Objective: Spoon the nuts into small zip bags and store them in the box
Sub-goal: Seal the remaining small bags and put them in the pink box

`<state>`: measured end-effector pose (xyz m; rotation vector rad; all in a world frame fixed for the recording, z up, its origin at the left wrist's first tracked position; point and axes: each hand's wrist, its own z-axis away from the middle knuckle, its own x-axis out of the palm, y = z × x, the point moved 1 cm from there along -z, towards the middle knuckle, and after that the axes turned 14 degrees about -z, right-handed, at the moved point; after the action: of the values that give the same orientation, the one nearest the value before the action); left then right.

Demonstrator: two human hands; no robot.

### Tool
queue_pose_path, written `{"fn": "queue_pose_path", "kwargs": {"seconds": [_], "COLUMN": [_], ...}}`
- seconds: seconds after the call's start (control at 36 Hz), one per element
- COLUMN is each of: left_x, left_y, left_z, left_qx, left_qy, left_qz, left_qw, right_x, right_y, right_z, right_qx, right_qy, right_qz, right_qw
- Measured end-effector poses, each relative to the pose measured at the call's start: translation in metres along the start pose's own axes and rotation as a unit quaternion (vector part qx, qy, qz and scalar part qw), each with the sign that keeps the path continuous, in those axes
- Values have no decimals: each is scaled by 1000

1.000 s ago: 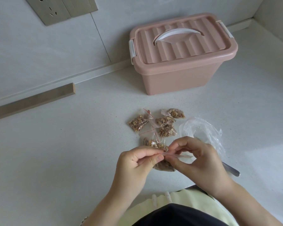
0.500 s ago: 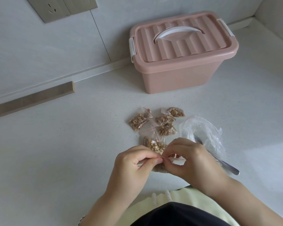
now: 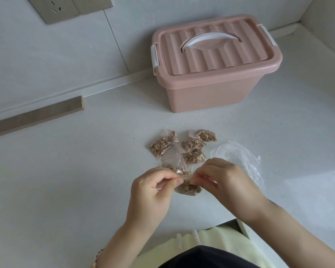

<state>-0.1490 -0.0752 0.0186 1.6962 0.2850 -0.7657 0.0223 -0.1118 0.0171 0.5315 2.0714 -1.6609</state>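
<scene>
Both hands met over the near edge of the counter, at its middle, pinching one small zip bag of nuts by its top strip. The left hand had thumb and forefinger pressed together on the strip's left end, the other fingers curled in; the right hand pinched the same strip from the right, knuckles up, wrist coming in from the near right. The strip's long axis ran left to right between the two pinches, and the filled part of the bag hung below it, toward the person, resting on or just above the counter; I could not tell which. The fingertips were nearly touching, so little of the seal showed between them, and it looked to be in the middle of being pressed closed.

Just beyond the hands lay the filled bags, about five in a loose cluster, some overlapping. A crumpled clear plastic bag lay just right of them, partly behind the right hand. The pink box stood well beyond, toward the far right corner against the wall, lid on and side latches down. The coming move would likely carry this bag forward, and the box would need opening before anything was stored
</scene>
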Motion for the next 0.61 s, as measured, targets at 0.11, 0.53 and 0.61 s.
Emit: {"fn": "queue_pose_path", "kwargs": {"seconds": [0.11,0.53,0.61], "left_x": [3,34,46], "left_y": [-5,-44,-70], "left_z": [-7,-85,-104], "left_qx": [-32,-101,-125], "left_qy": [0,-62,-72], "left_qz": [17,-52,-201], "left_qw": [999,992,969], "right_x": [3,-35,-48], "right_y": [8,49,66], "right_z": [-7,-63,-68], "right_qx": [-10,-18,27], "right_qy": [-1,49,55], "right_qz": [26,170,194], "right_qw": [1000,984,979]}}
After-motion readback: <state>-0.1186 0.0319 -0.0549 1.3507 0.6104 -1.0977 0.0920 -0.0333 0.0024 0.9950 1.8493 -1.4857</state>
